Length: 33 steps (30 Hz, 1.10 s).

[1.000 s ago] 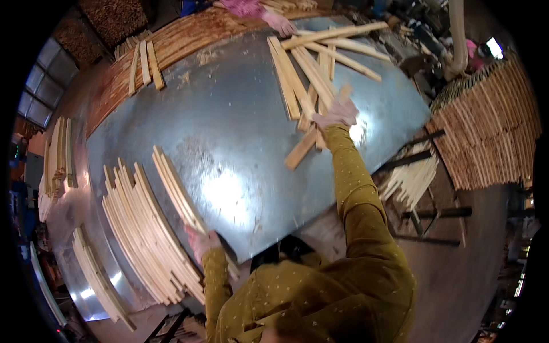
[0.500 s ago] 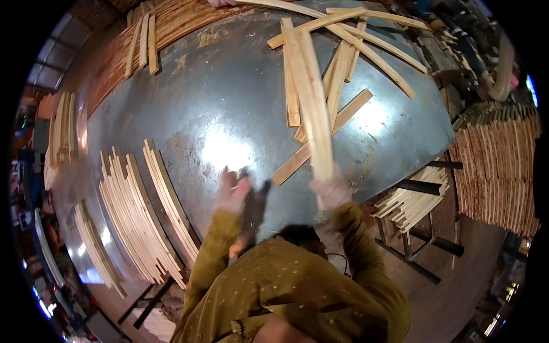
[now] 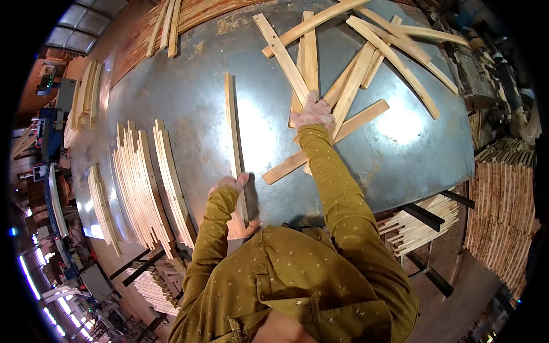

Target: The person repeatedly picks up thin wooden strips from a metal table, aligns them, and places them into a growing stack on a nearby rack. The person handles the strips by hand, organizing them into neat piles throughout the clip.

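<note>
Extending forward from right hand, wooden slat, angled left

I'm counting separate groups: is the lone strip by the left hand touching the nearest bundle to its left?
Apart. The head view shows bare metal tabletop between the lone strip and the nearest bundle, beyond the left hand.

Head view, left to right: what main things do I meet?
Small strip bundle → wide strip bundle → narrow strip bundle → lone wooden strip → right hand → low strip pile → tall wood stack. Left hand overlaps the lone strip's span, so unranked.
</note>
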Each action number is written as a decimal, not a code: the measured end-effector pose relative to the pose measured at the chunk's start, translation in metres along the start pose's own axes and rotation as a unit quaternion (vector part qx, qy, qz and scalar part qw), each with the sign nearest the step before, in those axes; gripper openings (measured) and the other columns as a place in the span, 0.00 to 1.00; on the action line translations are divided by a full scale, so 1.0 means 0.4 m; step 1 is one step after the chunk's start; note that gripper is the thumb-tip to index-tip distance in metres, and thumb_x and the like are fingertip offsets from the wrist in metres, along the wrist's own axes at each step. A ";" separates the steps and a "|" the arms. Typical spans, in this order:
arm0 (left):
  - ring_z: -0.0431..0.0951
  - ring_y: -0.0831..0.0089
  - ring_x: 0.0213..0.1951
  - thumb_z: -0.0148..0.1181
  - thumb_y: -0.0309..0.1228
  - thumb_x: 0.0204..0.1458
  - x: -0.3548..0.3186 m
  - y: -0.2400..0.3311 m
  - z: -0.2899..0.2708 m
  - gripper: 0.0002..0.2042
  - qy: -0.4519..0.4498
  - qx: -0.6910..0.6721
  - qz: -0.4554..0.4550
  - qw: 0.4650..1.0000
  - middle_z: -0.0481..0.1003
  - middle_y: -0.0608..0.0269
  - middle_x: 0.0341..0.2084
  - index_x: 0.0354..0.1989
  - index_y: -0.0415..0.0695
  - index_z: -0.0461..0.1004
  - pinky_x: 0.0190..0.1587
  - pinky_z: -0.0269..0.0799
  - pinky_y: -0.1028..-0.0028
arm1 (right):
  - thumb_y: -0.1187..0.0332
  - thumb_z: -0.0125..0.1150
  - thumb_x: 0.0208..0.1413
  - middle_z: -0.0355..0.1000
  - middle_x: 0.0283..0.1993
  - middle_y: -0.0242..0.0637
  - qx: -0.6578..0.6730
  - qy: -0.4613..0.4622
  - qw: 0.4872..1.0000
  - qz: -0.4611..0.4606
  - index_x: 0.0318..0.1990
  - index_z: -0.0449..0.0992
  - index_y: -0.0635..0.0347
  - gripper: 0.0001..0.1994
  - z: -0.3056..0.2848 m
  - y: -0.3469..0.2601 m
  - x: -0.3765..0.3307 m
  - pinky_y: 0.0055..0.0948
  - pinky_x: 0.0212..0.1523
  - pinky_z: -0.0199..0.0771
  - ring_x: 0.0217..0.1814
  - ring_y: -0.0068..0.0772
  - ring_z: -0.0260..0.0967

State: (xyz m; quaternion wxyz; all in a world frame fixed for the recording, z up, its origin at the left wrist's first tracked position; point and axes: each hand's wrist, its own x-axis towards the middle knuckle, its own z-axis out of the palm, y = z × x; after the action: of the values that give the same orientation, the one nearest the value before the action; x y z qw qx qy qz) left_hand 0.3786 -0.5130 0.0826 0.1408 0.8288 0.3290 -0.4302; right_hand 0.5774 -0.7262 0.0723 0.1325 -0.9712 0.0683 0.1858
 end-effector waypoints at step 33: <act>0.73 0.63 0.24 0.66 0.37 0.56 -0.071 0.111 0.283 0.40 -0.122 -0.773 0.175 0.597 0.74 0.55 0.35 0.71 0.42 0.47 0.24 0.73 0.66 | 0.72 0.63 0.54 0.69 0.52 0.41 0.514 -0.166 0.830 -0.141 0.69 0.58 0.63 0.34 -0.159 0.440 -0.549 0.30 0.45 0.75 0.44 0.32 0.71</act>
State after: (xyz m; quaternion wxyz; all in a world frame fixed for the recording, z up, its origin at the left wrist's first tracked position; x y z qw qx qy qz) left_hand 0.3260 -0.6165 0.0363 0.8403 0.3913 0.3666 -0.0795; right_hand 0.3647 -0.8940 0.1717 0.6468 -0.7164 -0.0062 0.2616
